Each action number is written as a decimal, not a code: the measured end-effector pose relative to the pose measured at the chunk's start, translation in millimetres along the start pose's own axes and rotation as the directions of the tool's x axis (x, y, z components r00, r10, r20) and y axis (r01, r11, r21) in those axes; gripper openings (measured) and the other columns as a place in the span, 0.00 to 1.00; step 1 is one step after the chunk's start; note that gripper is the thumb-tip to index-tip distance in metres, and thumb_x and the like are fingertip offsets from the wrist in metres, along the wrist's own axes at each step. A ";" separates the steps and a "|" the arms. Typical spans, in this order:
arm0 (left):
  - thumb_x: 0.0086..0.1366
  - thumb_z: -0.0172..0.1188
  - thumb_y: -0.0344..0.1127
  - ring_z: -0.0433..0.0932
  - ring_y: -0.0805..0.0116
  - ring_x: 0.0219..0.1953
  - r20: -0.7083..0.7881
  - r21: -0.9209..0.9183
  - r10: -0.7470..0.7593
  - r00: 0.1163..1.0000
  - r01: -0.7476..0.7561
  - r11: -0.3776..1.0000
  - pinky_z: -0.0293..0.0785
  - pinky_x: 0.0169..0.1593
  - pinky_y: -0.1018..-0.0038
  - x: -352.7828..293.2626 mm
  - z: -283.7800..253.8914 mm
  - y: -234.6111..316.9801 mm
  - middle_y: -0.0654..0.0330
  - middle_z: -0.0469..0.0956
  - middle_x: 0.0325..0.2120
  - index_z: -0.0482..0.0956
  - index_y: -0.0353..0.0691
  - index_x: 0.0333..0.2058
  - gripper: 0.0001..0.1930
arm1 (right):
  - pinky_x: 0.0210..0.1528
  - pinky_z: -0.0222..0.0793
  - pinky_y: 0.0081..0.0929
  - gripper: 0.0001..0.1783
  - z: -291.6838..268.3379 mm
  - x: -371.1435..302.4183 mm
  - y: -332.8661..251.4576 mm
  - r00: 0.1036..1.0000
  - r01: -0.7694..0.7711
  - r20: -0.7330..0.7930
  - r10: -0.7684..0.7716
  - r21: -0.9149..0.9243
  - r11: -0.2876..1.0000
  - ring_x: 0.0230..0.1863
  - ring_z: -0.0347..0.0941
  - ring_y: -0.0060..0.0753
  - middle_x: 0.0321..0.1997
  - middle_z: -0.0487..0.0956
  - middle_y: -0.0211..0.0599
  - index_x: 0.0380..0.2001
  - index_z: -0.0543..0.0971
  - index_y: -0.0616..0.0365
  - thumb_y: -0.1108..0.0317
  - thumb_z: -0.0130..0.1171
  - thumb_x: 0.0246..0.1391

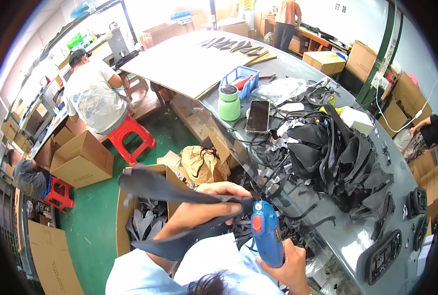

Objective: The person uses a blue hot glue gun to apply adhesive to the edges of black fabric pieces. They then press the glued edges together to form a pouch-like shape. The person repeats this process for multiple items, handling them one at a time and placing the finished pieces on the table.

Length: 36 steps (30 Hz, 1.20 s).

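Note:
My left hand [193, 214] is closed on a black strip of soft sheet material [162, 186], which is folded into two long tails reaching out to the left. The upper tail is blurred by motion. Wrapped round the lower body of a blue handheld power tool [272, 243] with a red button is my right hand [292, 268]. The tool's head meets the end of the strip at my left fingertips; its working tip is hidden. Below the strip stands an open carton [122, 231] containing black and grey pieces.
On the grey table [347, 246] lie a heap of black pieces [337, 152], a phone [257, 117], a green bottle [229, 103] and a blue basket [248, 88]. Black moulded trays [384, 256] sit at the right. A person [93, 91] sits on a red stool [130, 140] at left.

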State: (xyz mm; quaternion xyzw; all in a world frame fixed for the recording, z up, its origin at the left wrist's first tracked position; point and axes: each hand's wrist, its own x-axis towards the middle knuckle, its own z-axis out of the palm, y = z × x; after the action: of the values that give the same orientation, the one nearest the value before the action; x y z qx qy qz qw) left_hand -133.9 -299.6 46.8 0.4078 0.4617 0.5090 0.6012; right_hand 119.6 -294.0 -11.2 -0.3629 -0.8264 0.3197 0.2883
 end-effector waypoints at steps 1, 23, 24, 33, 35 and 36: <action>0.58 0.59 0.29 0.71 0.81 0.27 0.031 0.006 -0.083 0.996 0.083 0.997 0.67 0.30 0.83 0.8 -4.9 4.8 0.65 0.76 0.30 0.75 0.34 0.44 0.14 | 0.23 0.68 0.34 0.23 -0.7 -3.5 4.4 1.000 -0.007 -0.002 0.007 -0.022 1.000 0.18 0.73 0.42 0.16 0.72 0.39 0.25 0.69 0.60 0.63 0.73 0.29; 0.57 0.60 0.36 0.76 0.73 0.36 0.279 0.733 -0.254 0.926 -0.034 0.680 0.70 0.39 0.76 25.2 -14.7 13.4 0.56 0.77 0.37 0.75 0.36 0.48 0.19 | 0.19 0.63 0.35 0.23 0.2 -16.0 15.3 0.990 0.124 0.084 -0.112 -0.167 0.978 0.15 0.69 0.44 0.15 0.70 0.40 0.18 0.64 0.57 0.62 0.72 0.30; 0.57 0.60 0.36 0.76 0.71 0.38 0.284 0.731 -0.220 0.933 -0.063 0.679 0.70 0.41 0.75 22.3 -16.3 8.9 0.56 0.77 0.38 0.75 0.37 0.48 0.20 | 0.20 0.63 0.35 0.23 0.4 -16.3 14.4 0.990 0.129 0.084 -0.117 -0.153 0.980 0.16 0.69 0.44 0.15 0.70 0.39 0.19 0.65 0.58 0.63 0.72 0.28; 0.56 0.58 0.31 0.76 0.67 0.43 0.310 0.734 -0.231 0.922 -0.078 0.674 0.69 0.46 0.71 36.3 6.9 -0.3 0.56 0.77 0.39 0.76 0.38 0.45 0.16 | 0.20 0.64 0.35 0.23 9.0 -14.0 10.4 0.990 0.139 0.025 -0.138 -0.077 0.987 0.15 0.69 0.44 0.14 0.70 0.39 0.20 0.66 0.58 0.65 0.72 0.27; 0.56 0.58 0.30 0.76 0.67 0.43 0.381 0.676 -0.055 0.923 -0.237 0.698 0.69 0.47 0.71 35.5 -2.2 -24.2 0.56 0.78 0.40 0.76 0.39 0.45 0.16 | 0.20 0.65 0.34 0.22 12.2 -11.2 3.3 0.987 0.163 0.020 -0.162 -0.030 0.986 0.15 0.70 0.44 0.14 0.70 0.39 0.20 0.66 0.59 0.65 0.72 0.27; 0.55 0.58 0.29 0.76 0.66 0.43 0.407 0.645 0.036 0.913 -0.315 0.696 0.69 0.47 0.71 32.6 -6.6 -32.1 0.56 0.78 0.40 0.76 0.39 0.45 0.16 | 0.20 0.65 0.34 0.22 16.2 -10.8 -0.2 0.988 0.154 0.006 -0.154 -0.006 0.988 0.15 0.70 0.43 0.14 0.70 0.39 0.20 0.66 0.59 0.65 0.71 0.27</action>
State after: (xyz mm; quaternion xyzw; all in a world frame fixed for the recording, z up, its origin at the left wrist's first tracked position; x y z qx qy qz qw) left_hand -130.9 -272.1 9.9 0.7338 0.4579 0.2679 0.4243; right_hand 114.2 -307.7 -23.9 -0.2981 -0.8538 0.2950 0.3085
